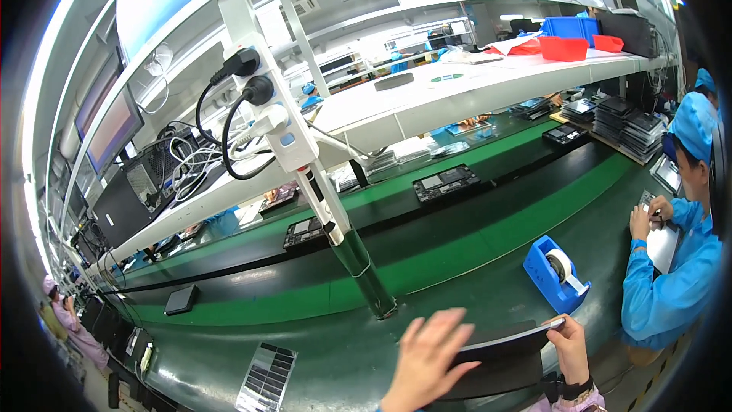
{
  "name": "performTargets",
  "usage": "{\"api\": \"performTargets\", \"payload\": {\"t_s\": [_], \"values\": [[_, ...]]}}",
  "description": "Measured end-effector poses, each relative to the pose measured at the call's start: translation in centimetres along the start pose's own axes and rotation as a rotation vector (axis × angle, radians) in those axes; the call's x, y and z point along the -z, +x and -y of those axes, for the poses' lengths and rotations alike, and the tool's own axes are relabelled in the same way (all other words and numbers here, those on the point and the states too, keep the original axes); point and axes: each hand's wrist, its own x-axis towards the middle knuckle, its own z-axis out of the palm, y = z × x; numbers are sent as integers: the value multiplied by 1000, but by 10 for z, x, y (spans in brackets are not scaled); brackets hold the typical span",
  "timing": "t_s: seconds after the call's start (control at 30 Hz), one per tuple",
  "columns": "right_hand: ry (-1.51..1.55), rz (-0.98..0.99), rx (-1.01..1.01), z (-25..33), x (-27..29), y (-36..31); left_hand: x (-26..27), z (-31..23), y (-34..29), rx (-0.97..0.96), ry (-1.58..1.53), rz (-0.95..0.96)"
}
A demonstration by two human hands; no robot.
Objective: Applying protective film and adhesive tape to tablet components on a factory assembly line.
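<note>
A dark, flat panel (pixel 503 362) with a thin pale edge is held tilted over the green bench at the lower middle right. My right hand (pixel 572 345) pinches its far right corner between thumb and fingers; a black band circles that wrist. At the panel's left end is my left hand (pixel 431 360), fingers spread and slightly blurred. Whether it touches the panel I cannot tell. Beyond the panel stands a blue tape dispenser (pixel 555 273) with a roll of clear tape. A sheet of dark rectangular strips (pixel 267 376) lies on the bench to the left.
A white post with a power strip (pixel 280 133) rises from the bench. Opened devices (pixel 445 183) sit on the black and green line behind. A co-worker in blue (pixel 671 282) works at the right. Stacked devices (pixel 629 123) and red bins (pixel 564 48) are at the far right.
</note>
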Motion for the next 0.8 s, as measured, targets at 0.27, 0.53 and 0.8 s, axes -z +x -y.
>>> {"api": "performTargets", "payload": {"t_s": [0.27, 0.53, 0.8], "values": [[-99, -68, -73, -14, 9, -6, -50, 62, -124, 611, -279, 251], [-534, -120, 113, -47, 22, 7, -76, 77, -117, 735, -687, 69], [-142, -62, -27, -8, 13, -5, -27, 60, -101, 929, -1473, 152]]}}
